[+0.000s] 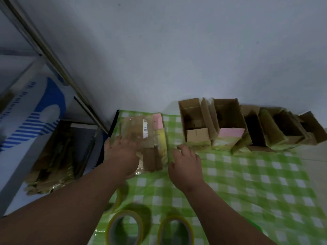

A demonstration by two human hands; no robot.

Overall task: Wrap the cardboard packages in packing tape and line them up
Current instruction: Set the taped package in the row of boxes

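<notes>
Centrally, left hand [122, 151] pressing flat, fingers spread, on taped cardboard package [146, 138], right hand [185, 163] just beside its right edge, fingers loosely curled, holding nothing, tape rolls [125, 228] at lower centre.

A cloth [247, 174] covers the worktop, which runs back to a wall [177, 50]. At the cloth's far left lies a flat taped package [146, 138], with the left hand [122, 152] on its near left corner and the right hand [185, 165] just beside its right edge. To the right, a row of open boxes [247, 124] stands along the wall. Three tape rolls [125, 227] sit at the near edge, below the hands. Left of the worktop, flattened cardboard [53, 156] lies beside a large carton [26, 121].
</notes>
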